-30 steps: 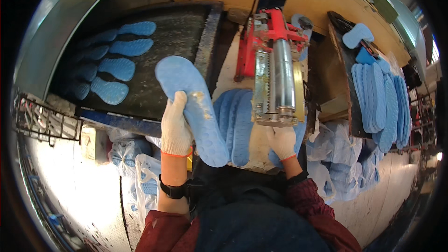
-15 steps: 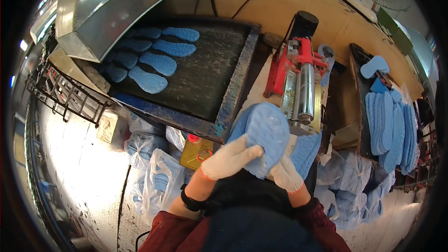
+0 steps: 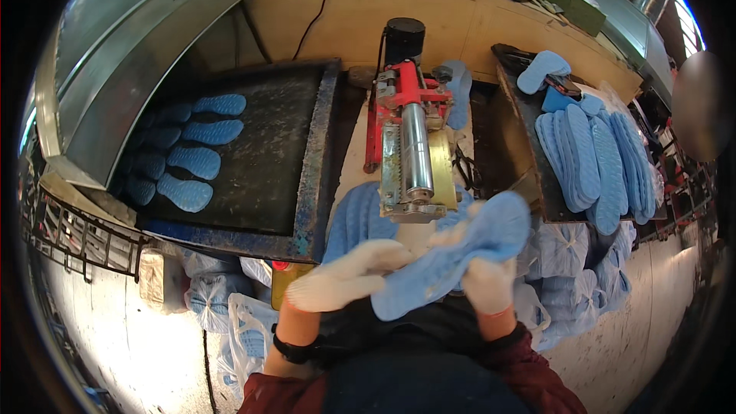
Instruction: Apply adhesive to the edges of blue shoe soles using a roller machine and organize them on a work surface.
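Observation:
Both my hands wear white gloves and hold one light blue shoe sole [image 3: 460,257] close to my body. My left hand [image 3: 345,276] grips its near end, and my right hand [image 3: 487,284] holds it from below at the middle. The sole is tilted, its far end pointing up to the right. Just beyond it stands a red roller machine [image 3: 410,146] with a shiny steel roller. A stack of blue soles [image 3: 356,218] lies left of the machine's front.
A dark conveyor tray [image 3: 284,153] on the left carries several blue soles [image 3: 188,157] under a metal hood [image 3: 130,54]. A rack on the right holds a row of blue soles [image 3: 594,157]. Bagged soles [image 3: 567,261] lie on the floor on both sides.
The view has swung to the right and the sole has shifted from in front of my chest to the right, now held by both hands at a tilt.

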`<act>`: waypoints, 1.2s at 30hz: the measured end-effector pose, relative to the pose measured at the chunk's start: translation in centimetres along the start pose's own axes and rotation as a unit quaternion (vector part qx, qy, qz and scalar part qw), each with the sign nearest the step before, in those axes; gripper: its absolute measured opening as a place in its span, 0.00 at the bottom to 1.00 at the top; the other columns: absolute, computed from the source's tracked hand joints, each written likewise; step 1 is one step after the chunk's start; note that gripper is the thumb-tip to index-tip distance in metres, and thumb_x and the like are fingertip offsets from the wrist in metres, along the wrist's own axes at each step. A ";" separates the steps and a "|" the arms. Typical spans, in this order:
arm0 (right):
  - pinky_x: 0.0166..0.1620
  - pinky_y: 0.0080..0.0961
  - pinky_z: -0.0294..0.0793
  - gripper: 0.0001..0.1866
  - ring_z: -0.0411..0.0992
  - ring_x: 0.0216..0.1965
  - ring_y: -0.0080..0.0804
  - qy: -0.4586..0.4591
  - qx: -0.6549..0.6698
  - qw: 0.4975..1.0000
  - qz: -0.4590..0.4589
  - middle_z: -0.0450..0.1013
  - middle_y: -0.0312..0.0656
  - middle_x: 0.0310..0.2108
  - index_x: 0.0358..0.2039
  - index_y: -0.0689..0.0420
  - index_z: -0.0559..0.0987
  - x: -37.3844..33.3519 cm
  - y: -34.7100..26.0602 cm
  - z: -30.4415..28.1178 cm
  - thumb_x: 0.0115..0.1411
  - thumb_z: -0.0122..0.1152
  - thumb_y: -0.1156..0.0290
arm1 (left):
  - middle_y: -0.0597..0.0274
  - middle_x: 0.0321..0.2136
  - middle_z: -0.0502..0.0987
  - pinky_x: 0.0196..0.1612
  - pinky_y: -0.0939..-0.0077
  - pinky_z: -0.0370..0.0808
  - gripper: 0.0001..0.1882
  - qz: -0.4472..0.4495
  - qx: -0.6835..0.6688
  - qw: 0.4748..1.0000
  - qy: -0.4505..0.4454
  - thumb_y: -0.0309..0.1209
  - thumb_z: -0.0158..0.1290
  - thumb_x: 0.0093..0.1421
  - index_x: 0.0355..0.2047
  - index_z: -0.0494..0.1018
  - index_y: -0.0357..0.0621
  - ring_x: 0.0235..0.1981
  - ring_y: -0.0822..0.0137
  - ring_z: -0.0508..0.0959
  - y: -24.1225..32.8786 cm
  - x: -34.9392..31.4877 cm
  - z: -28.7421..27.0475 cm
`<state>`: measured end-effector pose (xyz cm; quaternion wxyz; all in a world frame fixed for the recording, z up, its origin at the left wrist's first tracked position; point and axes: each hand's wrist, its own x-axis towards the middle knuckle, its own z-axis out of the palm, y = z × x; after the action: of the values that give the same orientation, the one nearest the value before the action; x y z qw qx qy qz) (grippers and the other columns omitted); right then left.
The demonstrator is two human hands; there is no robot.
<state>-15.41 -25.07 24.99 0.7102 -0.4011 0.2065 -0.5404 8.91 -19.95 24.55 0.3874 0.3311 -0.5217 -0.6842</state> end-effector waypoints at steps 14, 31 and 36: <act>0.49 0.39 0.67 0.33 0.70 0.46 0.46 -0.195 -0.818 0.494 -0.223 0.71 0.46 0.45 0.52 0.57 0.71 16.1 -4.2 -3.6 0.39 0.64 0.74 | 0.43 0.55 0.71 0.58 0.57 0.70 0.28 0.116 -0.044 0.961 0.249 0.26 0.45 0.60 0.61 0.59 0.34 0.56 0.51 0.73 0.3 -0.5 -1.7; 0.32 0.14 0.66 0.13 0.68 0.29 0.16 0.163 -0.376 0.911 0.053 0.76 0.36 0.33 0.43 0.61 0.78 3.5 1.4 -9.0 0.67 0.48 0.68 | 0.49 0.68 0.51 0.69 0.63 0.52 0.37 0.260 0.194 0.903 0.283 0.56 0.30 0.71 0.69 0.48 0.40 0.68 0.57 0.56 -1.8 12.5 -7.6; 0.36 0.18 0.69 0.14 0.70 0.31 0.19 0.096 -0.407 0.893 0.169 0.77 0.37 0.34 0.44 0.62 0.77 3.0 6.9 -9.7 0.66 0.52 0.66 | 0.56 0.55 0.66 0.63 0.71 0.58 0.36 0.161 0.069 0.938 0.300 0.54 0.29 0.73 0.68 0.51 0.38 0.57 0.64 0.66 -3.4 10.3 -7.7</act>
<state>-17.35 -30.57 14.16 0.5424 -0.5604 0.5400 -0.3164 9.93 -31.95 18.88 0.6072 0.4588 -0.4735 -0.4434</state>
